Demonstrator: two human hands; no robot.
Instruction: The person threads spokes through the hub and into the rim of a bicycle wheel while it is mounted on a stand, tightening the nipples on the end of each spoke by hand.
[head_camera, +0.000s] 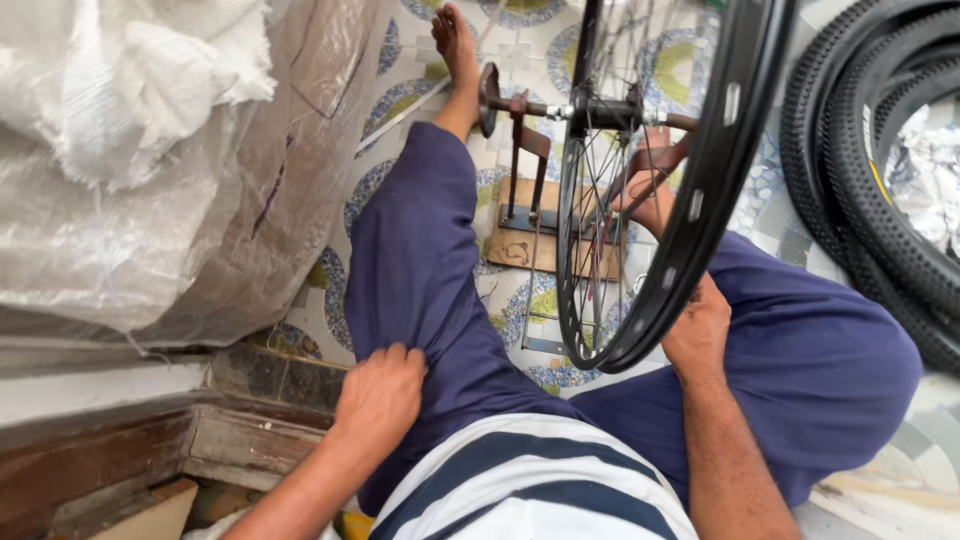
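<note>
Wheel (650, 180): a black bicycle rim with thin steel spokes, stood on edge in a rusty truing stand (520, 150) ahead of us, between our spread legs; its axle runs left to right across the view, so the rim's plane points away from us. Going left to right, we list: white woven plastic sacks (130, 150), crinkled and translucent; a worn wooden ledge (110, 450) below them; our left hand (380, 395), fingers curled and resting on the dark blue trouser leg (415, 260), gripping nothing but cloth and well apart from the wheel; the stand's flat wooden base (520, 245) on patterned floor tiles (400, 95); our right hand (697, 330), the nearer one, closed against the rim's lower edge; then a stack of knobbly black rubber tyres (860, 170) at far right.
</note>
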